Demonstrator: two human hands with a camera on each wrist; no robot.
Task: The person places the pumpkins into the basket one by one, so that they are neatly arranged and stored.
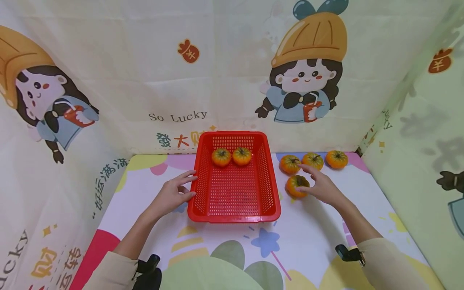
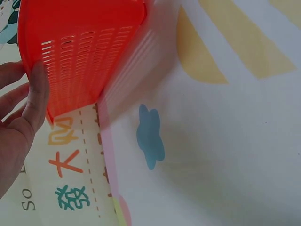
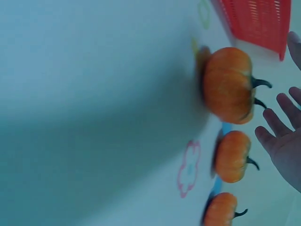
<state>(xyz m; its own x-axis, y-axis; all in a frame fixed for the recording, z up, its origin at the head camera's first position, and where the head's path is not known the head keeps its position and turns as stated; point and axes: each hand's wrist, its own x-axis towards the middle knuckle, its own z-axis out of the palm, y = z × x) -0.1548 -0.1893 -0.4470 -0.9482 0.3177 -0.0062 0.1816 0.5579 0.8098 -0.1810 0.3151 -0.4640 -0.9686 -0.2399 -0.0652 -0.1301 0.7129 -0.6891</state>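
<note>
A red perforated plastic basket [image 1: 233, 218] stands on the table, with two small orange pumpkins [image 1: 221, 157] at its far end. My left hand [image 1: 172, 195] touches the basket's left rim with its fingertips; in the left wrist view the thumb lies along the basket's outer wall [image 2: 89, 23]. Right of the basket, my right hand [image 1: 320, 187] hovers over the nearest pumpkin [image 1: 294, 182], thumb and fingers spread apart. In the right wrist view its fingers stand apart from the pumpkin's dark stem [image 3: 261, 83].
Three more pumpkins [image 1: 336, 160] sit in a row at the table's far right, close behind my right hand. A printed cloth covers the table [image 1: 304, 241]. Patterned fabric walls [image 1: 232, 92] rise at the back and on both sides.
</note>
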